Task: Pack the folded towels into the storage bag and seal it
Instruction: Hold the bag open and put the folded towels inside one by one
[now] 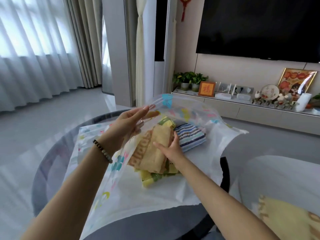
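A clear storage bag (pixel 199 116) printed with coloured shapes lies on a round glass table (pixel 57 151), its upper sheet lifted. My left hand (pixel 129 123) holds that upper sheet up with nearly straight fingers and thumb. Inside the opening, my right hand (pixel 170 149) grips the edge of a folded tan towel (pixel 154 151) lying on a yellow-green checked towel (pixel 149 179). Beside them, deeper in the bag, a blue striped towel (pixel 192 135) lies flat.
A grey cushion with a yellow towel-like cloth (pixel 284 217) sits at the lower right. Behind the table run a low TV cabinet (pixel 242 108) with ornaments and plants, a wall TV (pixel 259 26), and curtains at the left.
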`<state>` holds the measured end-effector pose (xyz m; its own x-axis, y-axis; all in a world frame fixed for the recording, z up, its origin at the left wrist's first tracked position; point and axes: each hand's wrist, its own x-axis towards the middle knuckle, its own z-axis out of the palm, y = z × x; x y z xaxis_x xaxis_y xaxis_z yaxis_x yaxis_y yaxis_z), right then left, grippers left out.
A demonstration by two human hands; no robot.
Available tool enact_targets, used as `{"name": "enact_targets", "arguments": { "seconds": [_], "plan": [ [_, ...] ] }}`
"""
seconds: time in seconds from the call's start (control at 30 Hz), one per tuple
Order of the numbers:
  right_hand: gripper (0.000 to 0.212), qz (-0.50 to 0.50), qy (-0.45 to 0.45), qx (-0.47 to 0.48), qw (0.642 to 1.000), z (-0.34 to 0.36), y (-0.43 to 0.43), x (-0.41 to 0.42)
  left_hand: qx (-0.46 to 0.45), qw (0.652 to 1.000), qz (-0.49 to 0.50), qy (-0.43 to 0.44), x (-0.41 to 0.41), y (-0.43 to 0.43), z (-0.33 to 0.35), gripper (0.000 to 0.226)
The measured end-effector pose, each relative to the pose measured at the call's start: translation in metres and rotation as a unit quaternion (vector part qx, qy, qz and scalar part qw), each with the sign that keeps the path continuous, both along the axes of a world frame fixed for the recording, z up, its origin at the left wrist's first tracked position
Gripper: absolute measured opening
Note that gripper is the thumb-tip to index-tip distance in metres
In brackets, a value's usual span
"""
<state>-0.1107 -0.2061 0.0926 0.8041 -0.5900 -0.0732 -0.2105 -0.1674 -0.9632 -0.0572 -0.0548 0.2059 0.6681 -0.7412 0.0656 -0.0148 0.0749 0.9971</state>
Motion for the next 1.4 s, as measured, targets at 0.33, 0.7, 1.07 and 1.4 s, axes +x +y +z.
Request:
{"name": "enact_targets", "arguments": {
  "seconds": [0.33, 0.7, 1.07, 1.4],
  "plan": [
    [0.066, 0.302, 0.096, -0.525, 0.79, -0.103, -0.003, -0.014, -0.072, 0.992, -0.049, 0.09, -0.001, -0.007, -0.014, 0.028],
    [0.068, 0.273, 0.22, -0.44, 0.827, -0.085, 0.02, 0.085, -0.123, 0.981, -0.047, 0.146, 0.001, -0.009, -0.035, 0.026],
    [0.029, 0.234, 0.105, -0.288, 0.923, 0.006, -0.036, -0.13, 0.205, 0.863, 0.171, -0.429, -0.023, -0.012, -0.021, 0.064],
    [0.057, -0.205, 0.15, -0.157, 0.954, -0.016, -0.138, -0.362, 0.041, 0.928, -0.149, -0.339, -0.209, -0.13, -0.066, 0.028]
  ]
}}
